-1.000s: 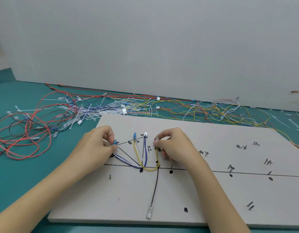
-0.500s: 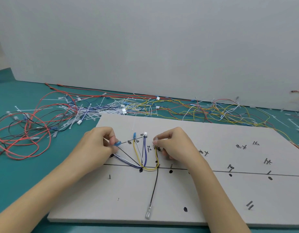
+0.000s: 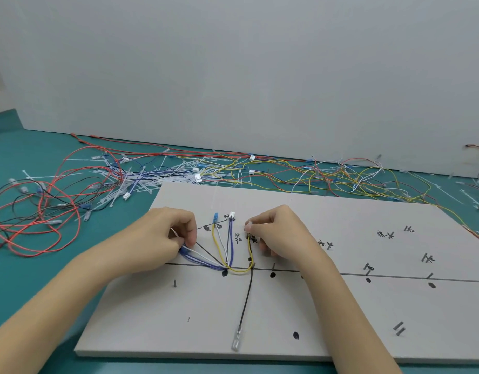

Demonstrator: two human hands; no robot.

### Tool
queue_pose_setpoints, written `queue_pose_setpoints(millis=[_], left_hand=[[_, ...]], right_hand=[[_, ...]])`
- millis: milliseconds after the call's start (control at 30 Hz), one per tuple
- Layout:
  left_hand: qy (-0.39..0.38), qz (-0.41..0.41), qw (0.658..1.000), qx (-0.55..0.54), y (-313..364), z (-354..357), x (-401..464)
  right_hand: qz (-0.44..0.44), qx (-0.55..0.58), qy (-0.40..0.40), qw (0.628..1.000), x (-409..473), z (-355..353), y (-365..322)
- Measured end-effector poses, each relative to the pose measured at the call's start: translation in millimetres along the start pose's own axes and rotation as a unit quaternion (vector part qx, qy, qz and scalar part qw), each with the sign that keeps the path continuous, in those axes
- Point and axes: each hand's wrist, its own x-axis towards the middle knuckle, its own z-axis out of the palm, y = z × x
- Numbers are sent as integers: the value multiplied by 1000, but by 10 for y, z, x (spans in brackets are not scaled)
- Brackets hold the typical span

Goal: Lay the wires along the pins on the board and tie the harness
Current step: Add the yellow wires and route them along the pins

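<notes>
Both my hands pinching wire ends on the board [image 3: 286, 306].
My left hand [image 3: 162, 236] pinches the blue-and-white wires [image 3: 197, 259]; my right hand [image 3: 278, 230] pinches the yellow wire's connector [image 3: 248, 228]; both wires meet mid-board.

Pinched in the left hand [image 3: 165, 233] are blue and white wires [image 3: 197, 259]; a yellow wire [image 3: 249, 248] hangs from the right hand's [image 3: 278, 230] pinch. Between the grips stand yellow, white and purple strands. Below them a black wire [image 3: 247, 295] crosses the pale grey board [image 3: 313, 314], marked with black lines and dots. Beyond lie red wires [image 3: 44, 228] on the teal table [image 3: 30, 279].
</notes>
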Motion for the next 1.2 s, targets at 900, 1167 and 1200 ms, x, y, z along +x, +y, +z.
queue_pose_setpoints(millis=[900,1167,1200], left_hand=[[166,-69,983,16,-206,-106,176],[107,-25,985,130,19,261,345],[99,-27,986,134,24,255,380]], right_hand=[[-49,-27,93,994,-7,-38,-27],[-30,-60,51,996,-40,-3,-25],[-30,-61,50,996,-35,7,-23]])
